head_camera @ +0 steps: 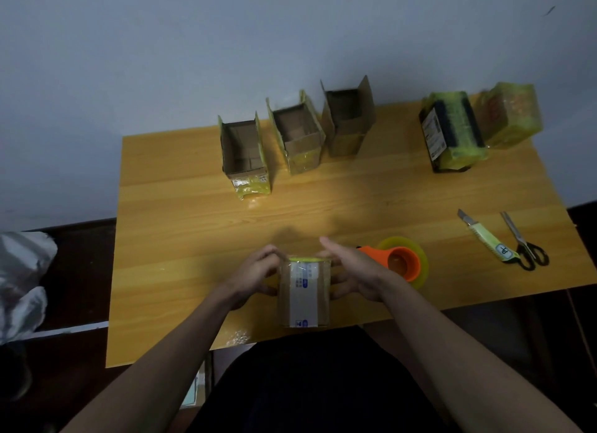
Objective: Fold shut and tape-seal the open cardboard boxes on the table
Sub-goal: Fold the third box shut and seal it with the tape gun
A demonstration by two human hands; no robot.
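Both hands, left [255, 272] and right [353, 276], grip a closed box [305, 295] whose label print is unreadable.

A closed box [305, 292] with a white label strip and yellow tape stands at the table's [181, 225] near edge. Three open boxes [243, 153] [297, 133] [347, 122], flaps up, line the far edge; two taped boxes [452, 130] [508, 114] sit at the far right corner.

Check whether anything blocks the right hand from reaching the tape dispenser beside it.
Nothing visible does. The orange tape dispenser sits just right of the right hand, with only bare table around it. Both hands currently grip the small box.
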